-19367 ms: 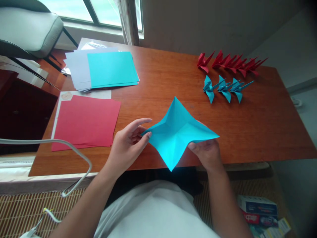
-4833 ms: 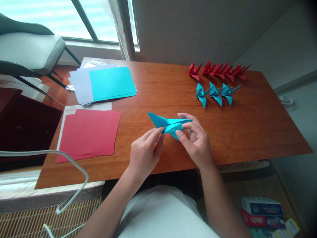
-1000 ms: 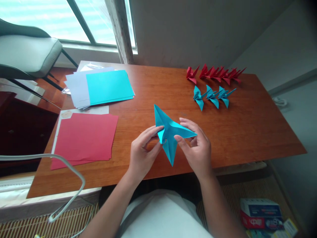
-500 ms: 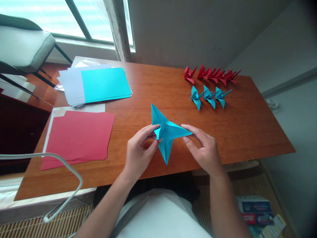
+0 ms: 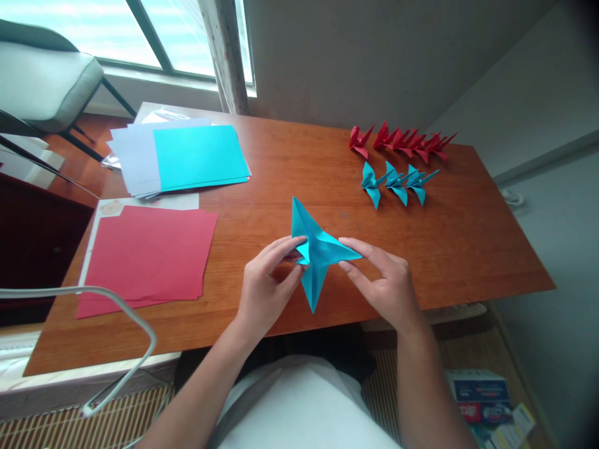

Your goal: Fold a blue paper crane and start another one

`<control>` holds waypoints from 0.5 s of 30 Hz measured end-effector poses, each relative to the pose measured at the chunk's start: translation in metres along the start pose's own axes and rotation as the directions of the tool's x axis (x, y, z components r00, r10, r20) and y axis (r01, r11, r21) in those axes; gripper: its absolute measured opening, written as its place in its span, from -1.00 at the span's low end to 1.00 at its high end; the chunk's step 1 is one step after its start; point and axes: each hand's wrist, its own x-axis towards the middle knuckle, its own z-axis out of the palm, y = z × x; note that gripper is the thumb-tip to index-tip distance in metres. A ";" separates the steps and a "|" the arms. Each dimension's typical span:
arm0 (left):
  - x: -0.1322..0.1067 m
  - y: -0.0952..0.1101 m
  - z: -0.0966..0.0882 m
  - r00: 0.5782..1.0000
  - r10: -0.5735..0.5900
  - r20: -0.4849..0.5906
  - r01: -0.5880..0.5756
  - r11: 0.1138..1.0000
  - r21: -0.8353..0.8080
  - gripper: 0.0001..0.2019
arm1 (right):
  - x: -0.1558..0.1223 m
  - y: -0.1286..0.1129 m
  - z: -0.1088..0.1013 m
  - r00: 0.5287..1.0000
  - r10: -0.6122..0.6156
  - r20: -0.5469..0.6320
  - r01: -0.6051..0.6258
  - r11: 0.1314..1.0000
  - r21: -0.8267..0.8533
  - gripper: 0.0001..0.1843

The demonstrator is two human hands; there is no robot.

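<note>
A blue origami crane (image 5: pixel 319 251), its wings spread toward and away from me, is held above the table's near edge. My left hand (image 5: pixel 270 274) pinches its left end between thumb and fingers. At its pointed right end, my right hand (image 5: pixel 381 274) has thumb and forefinger on either side of the paper. Three finished blue cranes (image 5: pixel 395 182) stand in a row at the back right. Behind them is a row of several red cranes (image 5: pixel 406 144).
On the wooden table (image 5: pixel 290 156), blue sheets (image 5: pixel 201 156) lie over white paper (image 5: pixel 135 162) at the back left. Red sheets (image 5: pixel 150 252) lie nearer me. A white bent tube (image 5: pixel 126 305) crosses the left front edge. A chair (image 5: pixel 47 81) stands by the window.
The held crane has shifted slightly right and turned a little. My right thumb and forefinger have slid inward along its pointed end. My left hand keeps its pinch.
</note>
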 end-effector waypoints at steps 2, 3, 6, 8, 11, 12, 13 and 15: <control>0.000 0.000 0.000 1.000 0.008 0.004 -0.008 1.000 0.011 -0.61 | 0.002 -0.001 0.000 1.000 -0.010 0.020 0.010 1.000 0.014 -0.64; 0.000 0.001 0.000 1.000 0.013 0.007 -0.013 1.000 0.015 -0.61 | 0.003 -0.001 0.000 0.999 -0.016 0.033 0.015 1.000 0.028 -0.64; 0.000 0.002 -0.001 0.999 0.029 0.017 -0.029 0.999 0.018 -0.62 | 0.005 -0.001 0.001 0.996 -0.040 0.076 0.034 0.997 0.076 -0.64; 0.000 0.003 -0.002 0.999 0.040 0.023 -0.041 0.999 0.020 -0.63 | 0.006 -0.001 0.001 0.994 -0.056 0.098 0.047 0.994 0.096 -0.63; 0.000 0.004 -0.002 0.997 0.059 0.045 -0.060 0.998 0.025 -0.64 | 0.006 0.000 0.003 0.989 -0.089 0.120 0.076 0.992 0.105 -0.58; 0.000 0.004 -0.003 0.997 0.066 0.051 -0.067 0.997 0.027 -0.64 | 0.006 0.001 0.003 0.988 -0.097 0.120 0.084 0.991 0.104 -0.57; 0.000 0.005 -0.003 0.996 0.072 0.058 -0.074 0.997 0.028 -0.64 | 0.006 0.001 0.003 0.988 -0.101 0.115 0.089 0.991 0.102 -0.55; 0.000 0.005 -0.003 0.995 0.079 0.068 -0.081 0.996 0.025 -0.64 | 0.006 0.002 0.004 0.991 -0.097 0.096 0.088 0.992 0.096 -0.54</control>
